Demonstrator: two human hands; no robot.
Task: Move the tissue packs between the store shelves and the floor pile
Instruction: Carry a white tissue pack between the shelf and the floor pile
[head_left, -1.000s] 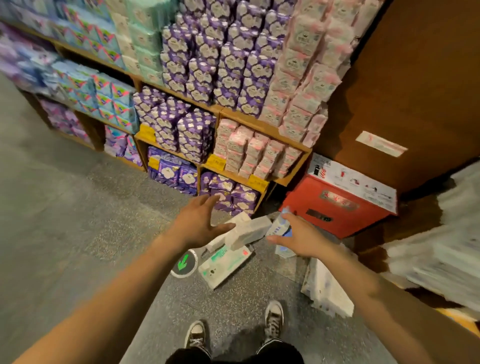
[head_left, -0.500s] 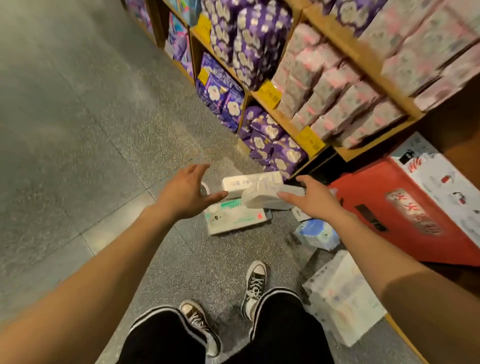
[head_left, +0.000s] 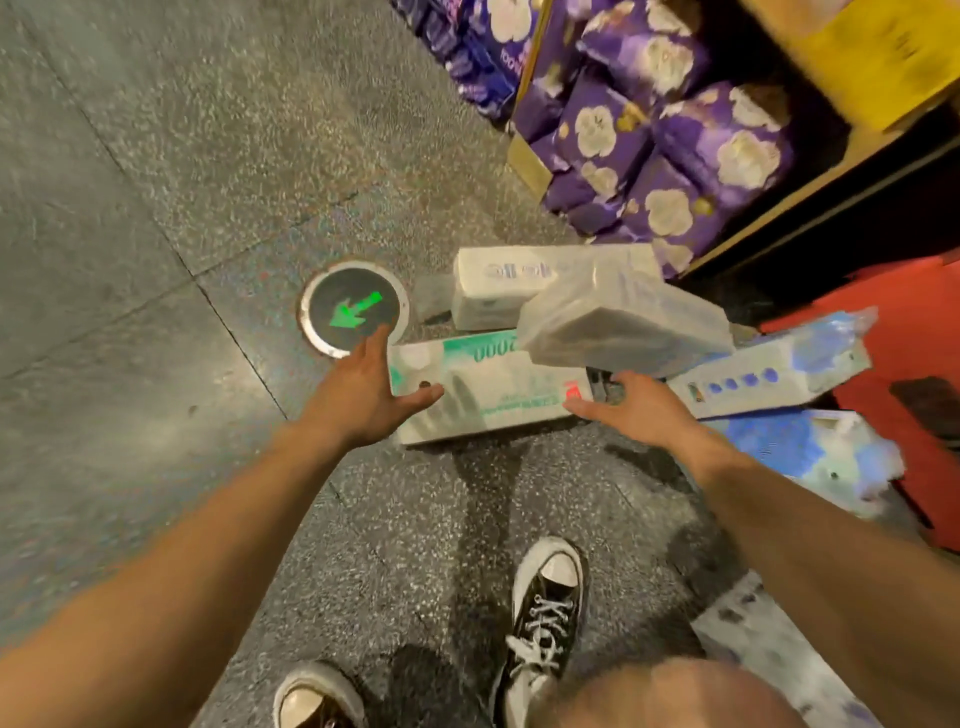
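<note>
A pile of tissue packs lies on the floor in front of the bottom shelf. Nearest me is a long green-printed pack (head_left: 493, 395). My left hand (head_left: 358, 395) is at its left end, fingers straight and thumb across the top. My right hand (head_left: 639, 410) is at its right end, fingers spread and thumb by the red mark. A plain white pack (head_left: 623, 322) leans tilted over the green one. Another white pack (head_left: 498, 291) lies behind. To the right lie a blue-dotted pack (head_left: 769, 374) and a blue-printed pack (head_left: 810, 452).
Purple flower-print packs (head_left: 675, 156) fill the bottom wooden shelf at the upper right. A red box (head_left: 914, 364) stands at the right edge. A round floor light with a green arrow (head_left: 353, 309) sits left of the pile. My shoes (head_left: 545, 613) are below, and another white pack (head_left: 753, 634) lies at the lower right.
I have bent lower over the pile. My right hand has left the tilted white pack and dropped to the green pack's right end. My left hand has reached the green pack's left end.
</note>
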